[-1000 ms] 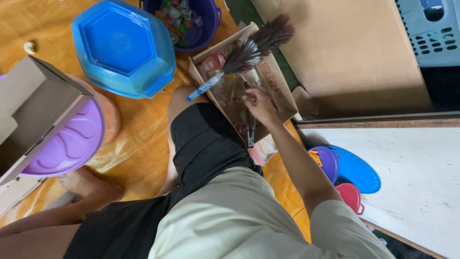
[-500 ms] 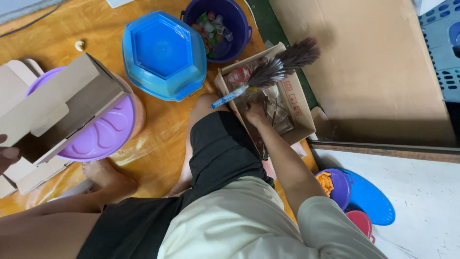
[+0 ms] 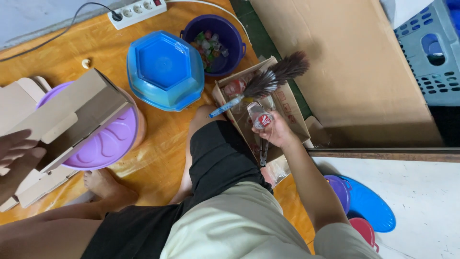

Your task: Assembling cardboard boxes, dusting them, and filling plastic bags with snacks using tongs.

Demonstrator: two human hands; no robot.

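**Right hand on a clear bottle over the open carton**

Nearest, the person sits on the orange floor (image 3: 163, 158) with one knee raised, a bare foot (image 3: 106, 187) tucked beside it. The left hand (image 3: 14, 158) lies flat at the left edge, fingers spread loosely and touching a folded cardboard box (image 3: 72, 120) that rests over a purple round lid (image 3: 112, 141). The right hand (image 3: 277, 132) reaches forward, its fingers wrapped around a clear plastic bottle (image 3: 258, 115) with a red label, held just above an open cardboard carton (image 3: 287, 103). A feather duster (image 3: 268, 81) with a blue handle lies across that carton. Farther out stand a blue hexagonal container (image 3: 165, 69) and a purple bucket (image 3: 230, 36) of small packets. A white power strip (image 3: 136, 9) lies at the far edge.
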